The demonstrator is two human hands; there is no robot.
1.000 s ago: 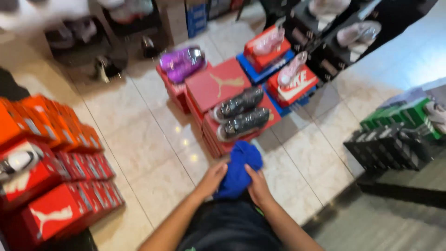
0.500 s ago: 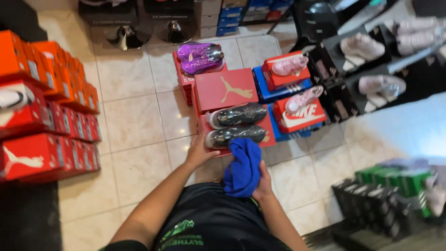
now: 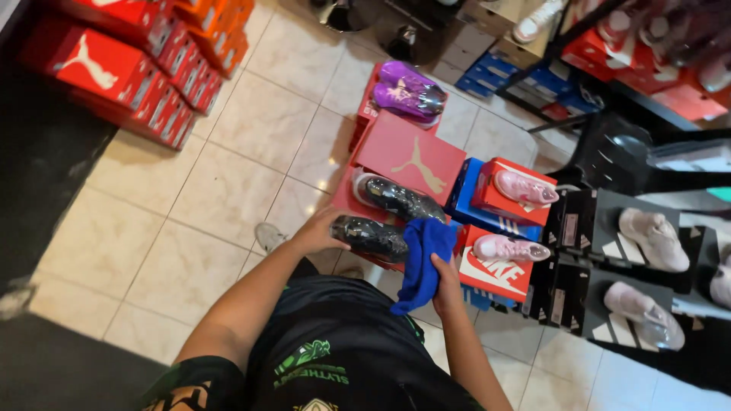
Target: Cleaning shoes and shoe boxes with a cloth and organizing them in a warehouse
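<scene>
Two hands busy: left hand [image 3: 320, 232] grip clamped on dark shoe [image 3: 371, 236], right hand [image 3: 445, 275] clutching blue cloth [image 3: 422, 262]

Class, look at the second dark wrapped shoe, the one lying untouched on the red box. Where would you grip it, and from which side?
Judging by its pose, grip the dark wrapped shoe around its narrow middle, coming from above. It lies flat on the red box with its top free. The left hand holds the nearer shoe and the right hand holds the blue cloth.

Dark wrapped shoe [image 3: 371, 236] lies sideways on red box; blue cloth [image 3: 423, 262] hangs beside it
</scene>
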